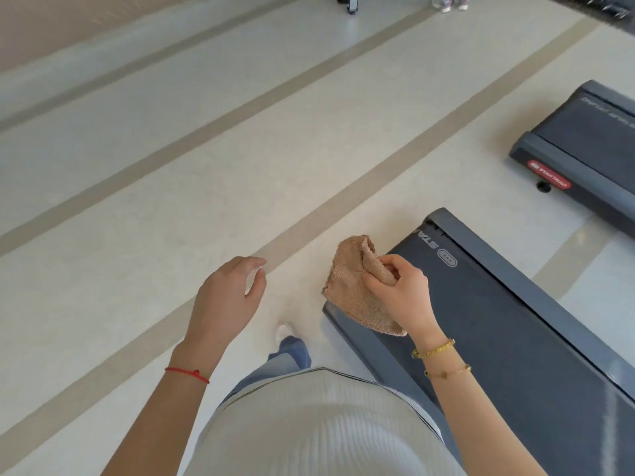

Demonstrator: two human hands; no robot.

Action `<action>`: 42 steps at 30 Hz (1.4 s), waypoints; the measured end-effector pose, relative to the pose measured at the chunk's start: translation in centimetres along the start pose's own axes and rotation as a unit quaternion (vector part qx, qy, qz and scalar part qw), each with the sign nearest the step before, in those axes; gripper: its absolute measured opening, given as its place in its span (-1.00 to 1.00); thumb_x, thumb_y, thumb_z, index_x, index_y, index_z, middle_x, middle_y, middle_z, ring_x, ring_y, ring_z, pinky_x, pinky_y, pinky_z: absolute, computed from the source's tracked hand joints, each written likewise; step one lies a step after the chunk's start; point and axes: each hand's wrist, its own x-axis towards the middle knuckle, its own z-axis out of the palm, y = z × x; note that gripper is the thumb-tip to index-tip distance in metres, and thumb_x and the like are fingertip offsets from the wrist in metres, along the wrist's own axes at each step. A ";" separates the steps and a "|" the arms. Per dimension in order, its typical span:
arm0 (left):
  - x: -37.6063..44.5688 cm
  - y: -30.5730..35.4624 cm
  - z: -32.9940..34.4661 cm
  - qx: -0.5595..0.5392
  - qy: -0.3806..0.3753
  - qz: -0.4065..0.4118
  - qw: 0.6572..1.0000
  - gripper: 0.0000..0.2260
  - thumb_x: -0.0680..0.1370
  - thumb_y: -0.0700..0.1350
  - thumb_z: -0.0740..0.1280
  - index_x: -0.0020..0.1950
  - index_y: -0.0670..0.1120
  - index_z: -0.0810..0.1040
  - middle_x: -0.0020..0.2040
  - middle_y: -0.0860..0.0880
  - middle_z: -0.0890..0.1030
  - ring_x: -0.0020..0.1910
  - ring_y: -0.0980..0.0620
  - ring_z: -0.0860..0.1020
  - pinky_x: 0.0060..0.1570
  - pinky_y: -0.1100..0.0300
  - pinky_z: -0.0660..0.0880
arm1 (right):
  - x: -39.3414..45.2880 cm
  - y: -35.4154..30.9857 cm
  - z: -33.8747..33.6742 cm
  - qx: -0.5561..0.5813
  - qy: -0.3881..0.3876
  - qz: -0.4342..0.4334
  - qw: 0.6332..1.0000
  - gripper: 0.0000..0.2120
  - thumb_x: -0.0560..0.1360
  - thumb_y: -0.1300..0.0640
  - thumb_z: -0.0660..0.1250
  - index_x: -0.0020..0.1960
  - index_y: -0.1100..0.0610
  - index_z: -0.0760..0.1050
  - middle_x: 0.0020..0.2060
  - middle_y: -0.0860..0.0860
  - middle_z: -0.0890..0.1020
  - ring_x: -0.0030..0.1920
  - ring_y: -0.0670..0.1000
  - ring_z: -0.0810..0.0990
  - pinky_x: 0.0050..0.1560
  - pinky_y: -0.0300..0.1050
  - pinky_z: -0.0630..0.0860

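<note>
Cloth [354,293], tan and nubbly like terry, hangs crumpled from your right grip [398,290]; the fingers and thumb curl round its upper fold and pinch it, while the rest droops down past the wrist. You hold it in the air over the end of the near treadmill [498,331], above the dark belt's left corner and beside the pale lettering printed there; whether the cloth touches the machine cannot be told from this angle. Your left grip [226,297] holds nothing; its fingers are loosely bent and spread over the pale floor [171,201], well apart from the cloth. A red thread bracelet [187,374] circles your left wrist; two gold bracelets [433,349] sit on the right one. Beige stripes run slantwise across the floor; one passes under your left grip. A second treadmill [591,139] with a red label lies farther off to the right; your white shoe [285,331] shows between your arms, just left of the near treadmill.
</note>
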 end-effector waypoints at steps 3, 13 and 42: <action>4.3 -3.1 -2.4 0.014 -0.013 0.021 1.000 -0.79 0.62 -0.08 0.25 0.20 -0.01 0.62 0.12 0.07 0.65 0.07 0.01 0.60 -0.03 0.13 0.50 | 2.6 -2.9 3.7 0.012 0.018 0.009 1.000 -0.79 0.42 0.14 0.50 0.05 0.08 0.61 -0.18 -0.12 0.65 -0.17 -0.18 0.58 -0.20 -0.43 0.43; 14.9 -8.0 -4.8 0.007 -0.052 0.074 0.996 -0.79 0.62 -0.09 0.26 0.19 -0.02 0.62 0.13 0.07 0.65 0.07 0.01 0.61 -0.05 0.15 0.49 | 8.2 -7.3 9.3 0.004 0.055 0.039 0.998 -0.78 0.42 0.15 0.50 0.05 0.08 0.61 -0.21 -0.12 0.64 -0.23 -0.23 0.55 -0.25 -0.47 0.40; 59.7 24.2 11.1 0.021 -0.182 0.341 0.922 -0.79 0.61 -0.09 0.25 0.18 -0.02 0.62 0.12 0.06 0.65 0.09 0.03 0.60 -0.02 0.19 0.45 | 41.5 0.0 -12.2 0.105 0.308 0.210 0.922 -0.82 0.43 0.13 0.49 0.02 0.04 0.62 -0.17 -0.19 0.64 -0.14 -0.25 0.58 -0.13 -0.37 0.47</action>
